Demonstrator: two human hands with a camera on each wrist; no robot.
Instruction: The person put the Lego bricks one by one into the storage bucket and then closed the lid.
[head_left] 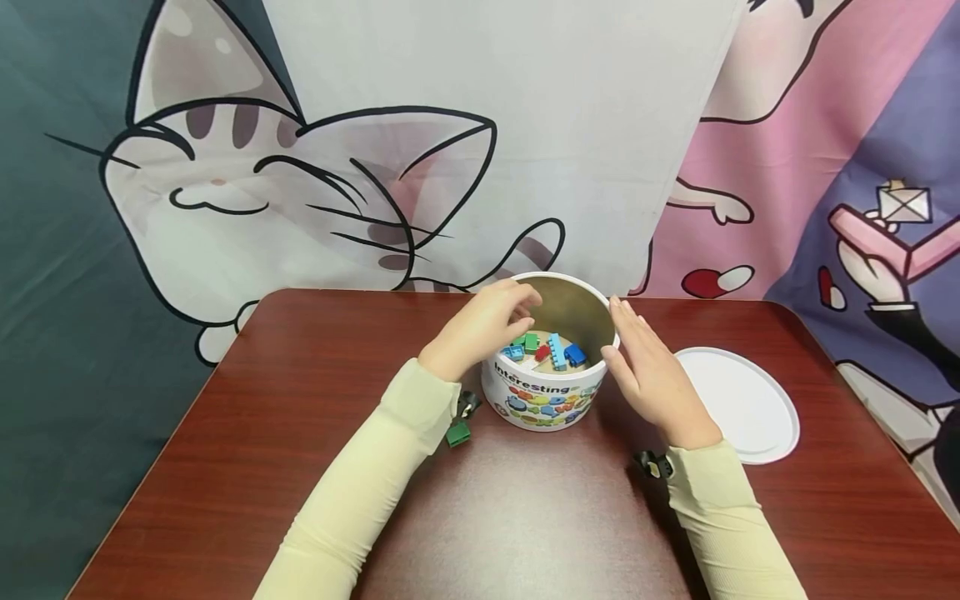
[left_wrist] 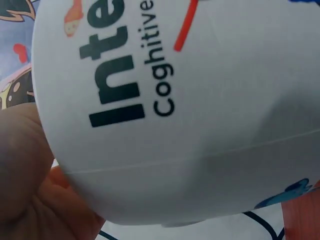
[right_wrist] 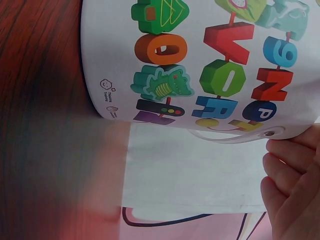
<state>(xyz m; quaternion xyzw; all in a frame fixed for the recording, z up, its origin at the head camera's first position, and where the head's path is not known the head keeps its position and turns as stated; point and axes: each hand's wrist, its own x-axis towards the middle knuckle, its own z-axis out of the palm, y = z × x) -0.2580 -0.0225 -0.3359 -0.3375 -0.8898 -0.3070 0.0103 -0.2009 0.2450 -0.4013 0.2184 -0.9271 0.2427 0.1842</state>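
A round white bucket point(head_left: 546, 408), printed with colourful letters and pictures, stands upright on the table. Inside lie several small blocks, among them a light blue block point(head_left: 557, 352), a dark blue block point(head_left: 574, 355), a red block point(head_left: 542, 353) and a green block point(head_left: 531, 342). My left hand point(head_left: 483, 325) reaches over the left rim, its fingers loosely bent above the opening; no object shows in it, though part of its underside is hidden. Along the right rim my right hand point(head_left: 651, 377) lies with straight fingers, near the handle rivet point(right_wrist: 269, 133) in the right wrist view.
On the table point(head_left: 300, 433), a green block point(head_left: 458, 433) lies beside my left wrist, left of the bucket. To the right rests a round white lid point(head_left: 742, 404), partly behind my right hand. A cartoon-printed cloth point(head_left: 585, 125) hangs behind the table's far edge.
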